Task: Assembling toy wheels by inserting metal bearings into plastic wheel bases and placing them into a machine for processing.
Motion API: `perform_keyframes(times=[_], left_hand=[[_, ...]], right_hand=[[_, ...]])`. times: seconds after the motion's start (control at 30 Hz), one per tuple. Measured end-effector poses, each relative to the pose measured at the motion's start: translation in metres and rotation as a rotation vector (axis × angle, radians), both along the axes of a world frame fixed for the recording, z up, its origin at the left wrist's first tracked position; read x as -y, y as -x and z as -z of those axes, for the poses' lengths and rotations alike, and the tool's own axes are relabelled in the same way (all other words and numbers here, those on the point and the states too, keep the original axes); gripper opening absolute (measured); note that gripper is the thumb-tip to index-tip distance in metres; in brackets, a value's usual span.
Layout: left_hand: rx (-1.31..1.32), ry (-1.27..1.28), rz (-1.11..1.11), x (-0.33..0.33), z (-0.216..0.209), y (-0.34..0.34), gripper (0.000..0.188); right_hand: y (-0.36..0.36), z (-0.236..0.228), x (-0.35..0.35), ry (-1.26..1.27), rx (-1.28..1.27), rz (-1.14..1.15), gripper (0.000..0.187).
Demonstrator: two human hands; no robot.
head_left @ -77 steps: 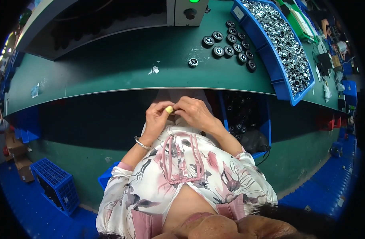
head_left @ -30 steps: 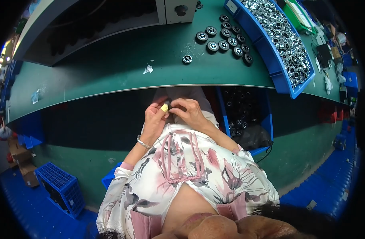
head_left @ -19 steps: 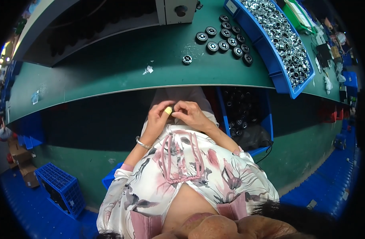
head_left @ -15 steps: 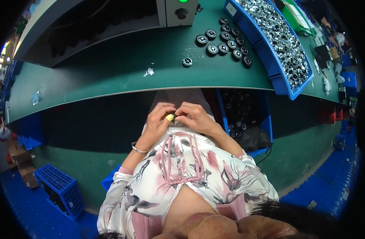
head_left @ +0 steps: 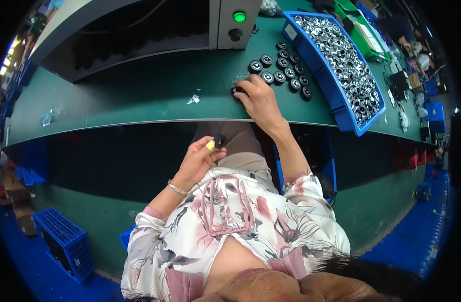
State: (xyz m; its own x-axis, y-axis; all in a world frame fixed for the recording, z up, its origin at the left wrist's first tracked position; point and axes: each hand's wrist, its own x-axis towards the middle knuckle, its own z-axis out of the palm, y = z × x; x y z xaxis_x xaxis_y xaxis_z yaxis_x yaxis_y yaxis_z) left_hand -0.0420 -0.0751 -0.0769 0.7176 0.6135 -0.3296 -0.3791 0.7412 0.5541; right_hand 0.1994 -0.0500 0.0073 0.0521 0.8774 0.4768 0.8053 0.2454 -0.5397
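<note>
My left hand (head_left: 196, 160) is above my lap, its thumb and fingers pinching a small black round part (head_left: 220, 142). Yellow tape (head_left: 210, 145) is wrapped around the thumb. Out over the green table (head_left: 155, 95), my right hand (head_left: 261, 103) has its fingertips closed on a small round piece (head_left: 239, 90), dark with a bright top. The fingers cover much of that piece. Just beyond lies a loose group of black wheel-like caps (head_left: 267, 77) with silver centres.
A long blue bin (head_left: 347, 108) of shiny chrome parts stands at the right. Back left is a grey machine (head_left: 229, 38) with a lit green button (head_left: 239, 17). White scraps (head_left: 194, 99) lie on the table. Under its edge sits another blue bin (head_left: 331, 168).
My right hand has left my left hand and reached forward onto the table, taking hold of the lone round piece there. My left hand stays above the lap, the black part now showing.
</note>
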Motion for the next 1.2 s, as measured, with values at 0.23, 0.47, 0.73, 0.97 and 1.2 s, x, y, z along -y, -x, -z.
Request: perform_keyframes(times=[0.23, 0.47, 0.73, 0.97, 1.2], left_hand=[[0.091, 0.028, -0.116, 0.001, -0.012, -0.014, 0.017], [0.061, 0.01, -0.169, 0.015, -0.01, -0.025, 0.014], [-0.018, -0.006, -0.172, 0.011, -0.012, -0.024, 0.013], [0.058, -0.034, -0.154, 0.005, -0.008, -0.013, 0.015], [-0.034, -0.138, -0.078, 0.005, -0.01, -0.009, 0.019]], right_hand=[[0.048, 0.021, 0.071, 0.142, -0.541, -0.18, 0.027], [0.059, 0.045, 0.083, 0.018, -0.39, -0.055, 0.028], [0.072, 0.045, 0.085, -0.065, -0.103, -0.034, 0.027], [0.073, 0.041, 0.089, 0.199, -0.612, -0.034, 0.038], [0.072, 0.056, 0.09, 0.333, -0.999, -0.109, 0.028]])
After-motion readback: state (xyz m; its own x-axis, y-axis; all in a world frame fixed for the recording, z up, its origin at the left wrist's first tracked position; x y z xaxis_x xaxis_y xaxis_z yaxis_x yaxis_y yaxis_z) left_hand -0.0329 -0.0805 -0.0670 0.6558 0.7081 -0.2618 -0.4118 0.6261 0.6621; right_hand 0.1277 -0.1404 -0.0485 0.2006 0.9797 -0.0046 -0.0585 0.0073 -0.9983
